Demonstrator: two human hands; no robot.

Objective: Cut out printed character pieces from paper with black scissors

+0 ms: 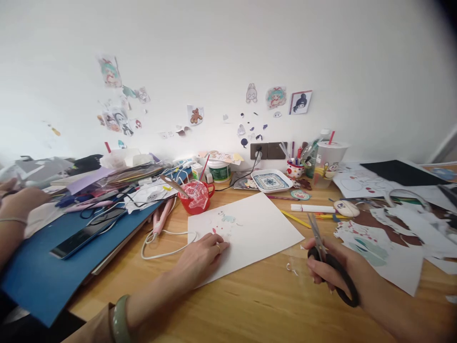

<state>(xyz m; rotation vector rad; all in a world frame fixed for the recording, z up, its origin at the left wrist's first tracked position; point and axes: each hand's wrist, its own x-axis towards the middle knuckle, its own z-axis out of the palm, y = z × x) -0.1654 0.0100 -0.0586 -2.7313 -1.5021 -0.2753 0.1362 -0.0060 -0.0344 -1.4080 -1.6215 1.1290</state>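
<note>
My left hand [203, 256] lies palm down on a white sheet of paper [264, 238], its fingers resting on the surface near the lower left edge. Just above the fingertips are small cut-out pieces, among them a pale teal one [228, 218] and tiny red bits. Black-handled scissors [333, 269] are gripped in my right hand [352, 271], to the right of the sheet; the blades point up and away. Thin white paper scraps [292, 269] lie on the table between the sheet and the scissors.
At the far left a co-worker's hands [21, 202] are over a cluttered blue board [39, 281] bearing a phone [89, 233]. A red cup [195, 197], patterned dish [271, 181] and plastic drink cup [328, 164] stand behind. Cut paper [396, 264] covers the right side.
</note>
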